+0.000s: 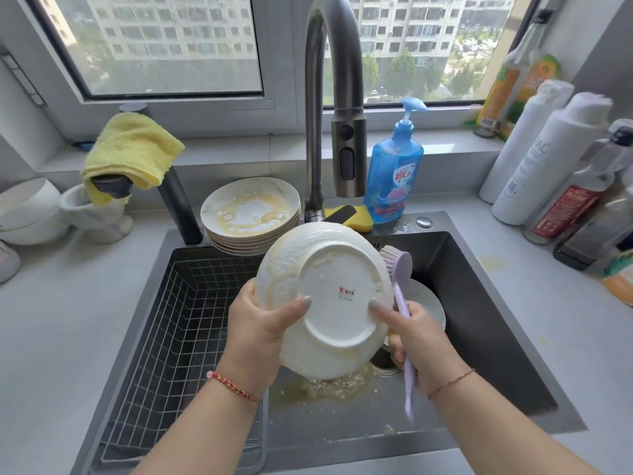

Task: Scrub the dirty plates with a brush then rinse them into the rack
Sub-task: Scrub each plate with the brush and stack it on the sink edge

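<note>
From the head view, a white plate (325, 299) sits mid-frame, tilted with its underside toward the camera, above the dark sink (479, 303). The left hand (260, 323) grips its lower left rim, thumb on the underside. The right hand (418, 341) grasps the handle of a lilac dish brush (399, 269) while its thumb presses the plate's right side; the bristles lie against the upper right rim.

The plate looks wet and streaked with yellowish residue, so it could slide out of the left hand, the more so if the brush pushes hard while only a thumb steadies the right side. A drop would likely land on another white plate (428, 299) lying in the basin just behind the right hand, or on the greasy puddle below.

Room is tight upward: the faucet (346, 132) head hangs just above the plate's top edge, and a stack of dirty plates (251, 214) sits on the sink's back rim, near the plate's upper left. The wire rack (178, 323) fills the lower left of the basin with open space inside, and the path there looks unobstructed.
</note>
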Demonstrator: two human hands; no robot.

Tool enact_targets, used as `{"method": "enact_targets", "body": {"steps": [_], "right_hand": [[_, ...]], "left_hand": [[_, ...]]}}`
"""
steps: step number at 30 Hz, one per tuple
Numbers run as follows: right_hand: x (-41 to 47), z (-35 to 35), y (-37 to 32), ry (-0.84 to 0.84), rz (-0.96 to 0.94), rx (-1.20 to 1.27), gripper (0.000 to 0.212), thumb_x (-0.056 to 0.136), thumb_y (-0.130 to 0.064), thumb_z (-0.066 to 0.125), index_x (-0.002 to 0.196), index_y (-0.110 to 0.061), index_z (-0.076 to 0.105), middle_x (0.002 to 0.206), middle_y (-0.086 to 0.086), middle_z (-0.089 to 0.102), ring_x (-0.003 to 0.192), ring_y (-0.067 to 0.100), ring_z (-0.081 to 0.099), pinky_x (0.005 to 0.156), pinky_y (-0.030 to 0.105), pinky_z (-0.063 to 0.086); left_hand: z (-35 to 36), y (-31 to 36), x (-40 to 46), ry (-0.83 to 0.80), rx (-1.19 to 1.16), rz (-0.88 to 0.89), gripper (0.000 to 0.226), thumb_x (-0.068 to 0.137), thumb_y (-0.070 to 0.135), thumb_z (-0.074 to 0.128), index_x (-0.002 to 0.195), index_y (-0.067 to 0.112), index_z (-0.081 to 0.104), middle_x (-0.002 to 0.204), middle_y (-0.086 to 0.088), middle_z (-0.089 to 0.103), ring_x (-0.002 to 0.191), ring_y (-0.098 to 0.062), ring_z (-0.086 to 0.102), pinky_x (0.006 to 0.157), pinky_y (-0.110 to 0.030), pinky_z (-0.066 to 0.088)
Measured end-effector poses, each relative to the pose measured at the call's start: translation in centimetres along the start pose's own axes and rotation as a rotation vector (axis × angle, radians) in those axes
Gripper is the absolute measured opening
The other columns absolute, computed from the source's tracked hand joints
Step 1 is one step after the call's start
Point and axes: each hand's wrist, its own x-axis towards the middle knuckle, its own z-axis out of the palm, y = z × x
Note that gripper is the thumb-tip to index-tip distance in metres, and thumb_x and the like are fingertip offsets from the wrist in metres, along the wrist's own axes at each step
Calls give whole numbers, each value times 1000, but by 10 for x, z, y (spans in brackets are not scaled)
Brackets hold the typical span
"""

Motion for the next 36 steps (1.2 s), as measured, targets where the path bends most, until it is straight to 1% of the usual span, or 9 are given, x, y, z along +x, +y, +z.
{"method": "enact_targets", "body": {"steps": [5,10,13,16,22,25,29,33,36], "right_hand": [[5,-15,-10,-65,-72,-164,63,64,-39,86,106,-3,56,64,9,52,36,13,37,37,23,33],[11,-28,-38,-153,-116,-493,34,73,-19,81,100,-12,62,65,7,57,38,10,43,37,22,37],[13,-29,-50,-224,-144,-640,39,71,-17,83,105,-16,62,78,15,60,44,13,47,39,24,40],[13,-28,-55,-240,-186,-691,41,72,-18,82,108,-22,61,81,9,63,47,10,51,41,24,42],[10,-26,-58,-244,-238,-741,52,68,-28,85,109,-39,55,97,3,66,84,29,66,59,42,60],[5,-23,-59,-186,-282,-744,53,69,-27,85,113,-36,56,95,-1,66,78,24,66,51,33,57],[0,-23,-50,10,-344,-586,26,85,-26,69,109,-32,62,79,4,65,48,15,54,42,26,49],[-11,-28,-26,51,-152,-350,28,95,-38,52,122,-37,61,77,5,73,35,17,41,36,22,36],[-17,-21,-5,-16,-16,-295,31,100,-30,45,129,-35,56,71,9,73,31,16,39,34,19,33]], "left_hand": [[-7,4,0,-132,-14,-114,76,58,14,87,127,0,56,119,-26,66,108,-44,65,89,-57,55],[-7,20,0,-250,176,-262,59,65,7,80,119,-2,60,111,-26,70,100,-43,69,82,-53,59],[-4,24,1,-301,245,-294,54,62,4,80,114,-2,65,108,-27,70,95,-41,70,80,-49,60],[-4,29,2,-333,280,-276,51,62,4,80,112,-1,67,109,-28,69,97,-42,69,81,-48,60],[-1,40,7,-307,464,-168,69,44,21,90,107,5,68,102,-19,73,95,-39,71,87,-55,57],[3,42,5,-209,572,-91,70,37,28,89,102,11,70,94,-11,75,88,-30,74,82,-52,60],[5,42,1,-94,669,38,56,48,15,97,95,21,68,88,-2,75,84,-16,73,74,-36,62],[0,42,2,33,698,150,49,56,10,96,88,26,64,87,2,72,83,-11,70,68,-25,56],[-1,41,4,44,720,183,50,55,16,96,89,29,63,92,3,71,88,-15,69,73,-29,56]]}}
